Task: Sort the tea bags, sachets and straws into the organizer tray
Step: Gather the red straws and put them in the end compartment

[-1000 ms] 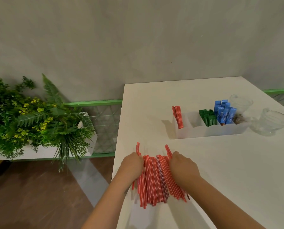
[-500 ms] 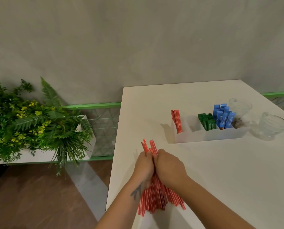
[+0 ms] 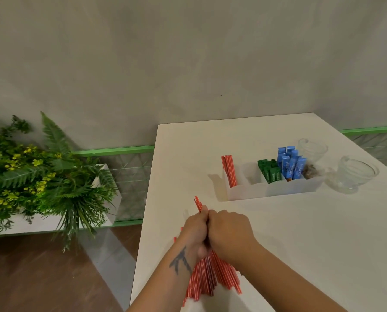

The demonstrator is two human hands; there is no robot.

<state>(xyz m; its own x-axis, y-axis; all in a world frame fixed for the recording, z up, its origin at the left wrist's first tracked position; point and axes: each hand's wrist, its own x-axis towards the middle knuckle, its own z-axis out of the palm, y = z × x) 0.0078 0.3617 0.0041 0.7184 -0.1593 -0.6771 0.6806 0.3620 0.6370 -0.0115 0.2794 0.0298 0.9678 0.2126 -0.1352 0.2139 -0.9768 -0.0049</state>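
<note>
Change: the red-and-white striped paper straws (image 3: 207,278), fanned flat between two spread hands a second ago, are now squeezed into one bundle at the table's near left edge.
Left hand (image 3: 194,230): curled tight round the bundle's left side, knuckles against the other hand.
Right hand (image 3: 229,233): curled round the same bundle from the right; tips poke out beyond both fists.
White table (image 3: 289,255): carries everything.
Frosted white organizer tray (image 3: 271,191): well apart, toward the far right; its left compartment already holds a few straws, then green sachets (image 3: 270,171) and blue sachets (image 3: 291,163).
Meaning: the straws look gathered for one carry to that left compartment.
</note>
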